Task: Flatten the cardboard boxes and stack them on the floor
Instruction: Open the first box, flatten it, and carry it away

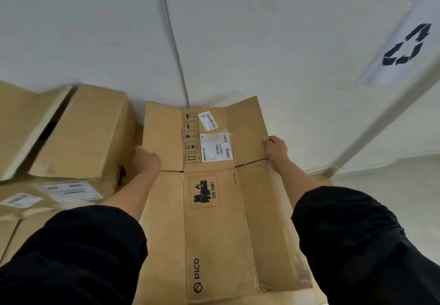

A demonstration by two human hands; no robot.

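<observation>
We grip the flattened PICO box [214,209] at both edges, left hand [146,159] and right hand [275,147] closed on it, while an unflattened box [81,133] remains beside it

- Two arms in view, both reaching in from the bottom edge.
- left sleeve [78,254]: black, loose fabric, soft folds, pushed up so it ends around the elbow; hem rounded and bunched.
- right sleeve [357,240]: same black fabric, wider, creased, also ends near the elbow.
- Forearms bare below both sleeves.
- left hand [146,159]: bare, no glove, no ring or watch visible; fingers mostly hidden.
- right hand [275,147]: bare, no glove; thumb and knuckles visible, short nails; wrist bare, no band.
- No logos or markings seen on either sleeve.
- Rest of body out of frame.
</observation>
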